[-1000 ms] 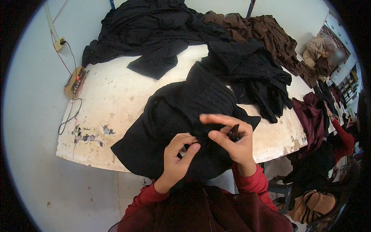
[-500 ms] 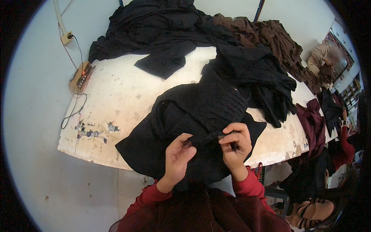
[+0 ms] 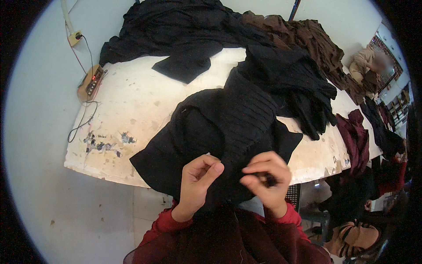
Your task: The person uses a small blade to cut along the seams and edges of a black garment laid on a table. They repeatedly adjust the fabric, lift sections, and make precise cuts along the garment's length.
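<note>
A black garment (image 3: 246, 119) with rows of narrow pleats lies bunched over the table's near edge, and its lower part hangs towards me. My left hand (image 3: 197, 185) is closed, thumb and forefinger pinched together at the cloth's near fold. Across a small gap, my right hand (image 3: 269, 180) is slightly blurred, its fingers curled in and thumb and forefinger close together. Something small and dark shows inside its curled fingers; I cannot make out what it is.
The worn white table (image 3: 132, 97) carries heaped black cloth (image 3: 176, 31) and brown cloth (image 3: 307, 39) at the back. Maroon cloth (image 3: 353, 136) drapes at the right. A wooden switch box (image 3: 90, 83) with wires sits at the left corner. Other people (image 3: 367, 64) are at the right.
My right hand has turned and come slightly lower, its fingers now pointing left. The left hand has dropped a little. The pleated part now stretches further down towards my hands.
</note>
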`<state>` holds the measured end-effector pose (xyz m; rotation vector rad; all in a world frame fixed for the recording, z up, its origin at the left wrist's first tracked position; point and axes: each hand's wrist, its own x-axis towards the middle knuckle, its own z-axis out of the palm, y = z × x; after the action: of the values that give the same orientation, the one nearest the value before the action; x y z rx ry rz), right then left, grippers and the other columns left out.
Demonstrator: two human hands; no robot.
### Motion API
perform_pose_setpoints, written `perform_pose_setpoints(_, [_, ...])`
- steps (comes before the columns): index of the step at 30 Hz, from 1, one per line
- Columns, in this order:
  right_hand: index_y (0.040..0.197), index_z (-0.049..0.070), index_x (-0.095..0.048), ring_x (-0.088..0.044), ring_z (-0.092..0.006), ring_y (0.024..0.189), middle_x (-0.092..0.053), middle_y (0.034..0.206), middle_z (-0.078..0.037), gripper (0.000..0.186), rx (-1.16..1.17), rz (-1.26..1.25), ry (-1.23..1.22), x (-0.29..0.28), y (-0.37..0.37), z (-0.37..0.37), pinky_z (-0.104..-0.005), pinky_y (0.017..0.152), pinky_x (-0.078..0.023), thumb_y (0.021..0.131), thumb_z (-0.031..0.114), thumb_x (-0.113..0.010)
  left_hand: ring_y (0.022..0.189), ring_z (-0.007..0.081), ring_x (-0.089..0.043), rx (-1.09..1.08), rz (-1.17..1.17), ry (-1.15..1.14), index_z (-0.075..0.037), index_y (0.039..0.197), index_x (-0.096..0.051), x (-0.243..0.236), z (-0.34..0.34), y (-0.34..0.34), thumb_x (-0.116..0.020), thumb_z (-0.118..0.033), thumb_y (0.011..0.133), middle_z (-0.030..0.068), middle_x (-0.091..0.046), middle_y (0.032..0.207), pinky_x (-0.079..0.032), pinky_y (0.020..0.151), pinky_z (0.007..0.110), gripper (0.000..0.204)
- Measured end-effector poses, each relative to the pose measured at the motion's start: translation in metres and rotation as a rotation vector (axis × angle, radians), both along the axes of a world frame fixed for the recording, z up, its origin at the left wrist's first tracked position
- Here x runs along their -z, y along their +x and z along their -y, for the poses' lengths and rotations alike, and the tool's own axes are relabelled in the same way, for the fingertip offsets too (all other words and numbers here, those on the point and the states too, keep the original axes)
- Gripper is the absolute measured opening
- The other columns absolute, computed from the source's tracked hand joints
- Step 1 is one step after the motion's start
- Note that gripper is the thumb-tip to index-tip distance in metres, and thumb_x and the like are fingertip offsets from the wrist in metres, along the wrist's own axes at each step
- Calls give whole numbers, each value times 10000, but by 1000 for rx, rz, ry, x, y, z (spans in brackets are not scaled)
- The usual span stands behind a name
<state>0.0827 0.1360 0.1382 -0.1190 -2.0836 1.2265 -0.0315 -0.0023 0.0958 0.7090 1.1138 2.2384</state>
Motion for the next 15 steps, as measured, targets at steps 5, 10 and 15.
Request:
perform_pose_setpoints(5, [931,19,-711,-649,-179,784,-667,894,-107,227,32,0,-63,12,-6,19,-267,672,-509,728,52,-808,831,69,-596,-21,-12,-15,21,998,-661,-7,3,14,-674,-20,880,45,-651,942,-467,729,212,126])
perform_pose_setpoints(10, [879,25,-727,-590,-102,700,-675,865,-82,122,-67,71,-224,10,-7,12,-213,572,-421,770,61,-769,875,96,-625,-111,-146,-11,43,1009,-657,-1,7,16,-688,32,851,79,-661,985,-494,780,227,162])
perform_pose_setpoints(15, [848,44,-737,-562,-82,623,-691,869,-76,84,-319,-112,-249,8,1,14,-210,499,-371,780,83,-767,837,80,-614,-139,-214,-73,41,1005,-660,-1,12,14,-697,11,851,70,-658,958,-480,732,201,161])
